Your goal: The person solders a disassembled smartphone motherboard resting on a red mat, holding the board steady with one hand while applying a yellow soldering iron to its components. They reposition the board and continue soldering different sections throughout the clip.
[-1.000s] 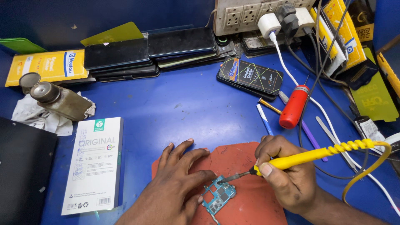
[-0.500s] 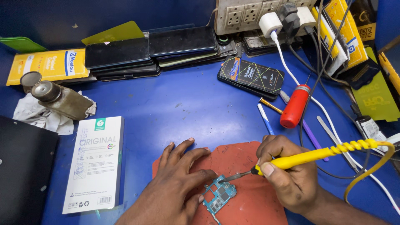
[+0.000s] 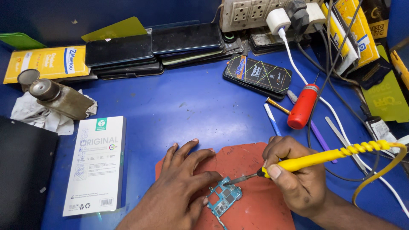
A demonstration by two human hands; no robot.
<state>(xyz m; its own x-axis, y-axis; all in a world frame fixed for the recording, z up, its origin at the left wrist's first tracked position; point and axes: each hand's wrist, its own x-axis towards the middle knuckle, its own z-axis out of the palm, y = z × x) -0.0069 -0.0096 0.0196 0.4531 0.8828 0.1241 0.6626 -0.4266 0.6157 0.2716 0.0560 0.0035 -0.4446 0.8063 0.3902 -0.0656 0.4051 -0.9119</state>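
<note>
While pressed flat on the rust-red rubber work mat (image 3: pixel 251 157), left hand (image 3: pixel 179 187) steadies the small blue-green printed circuit board (image 3: pixel 224 199) with fingertips on its left edge, fingers spread, nothing clasped. Right hand (image 3: pixel 294 174) wrapped firmly round the yellow-handled soldering iron (image 3: pixel 315 158), thumb on top near the collar, metal tip angled down and left to the board's upper edge; contact looks made, though too fine to tell for sure. Board itself near the mat's lower middle, between both hands, lying flat.

Compared with half a second ago and a second ago: hardly any difference. Same hold on the iron, same tip position at the board, same left-hand spread; only a slight shift of the whole view.

Around the mat, on the blue tabletop (image 3: pixel 191 106): white rectangular retail box (image 3: pixel 96 164) just left of the left hand; red cylindrical tool handle (image 3: pixel 302 106) above the right hand, beside thin blue and purple sticks; black flat printed packet (image 3: pixel 257 74) further up. Along the back, stack of dark smartphones (image 3: pixel 153 49), flat yellow carton (image 3: pixel 42 64), grey multi-socket power strip (image 3: pixel 255 12) with a white charger plugged in. At far left, dull metal bottle (image 3: pixel 57 97) lying on crumpled white tissue.
</note>
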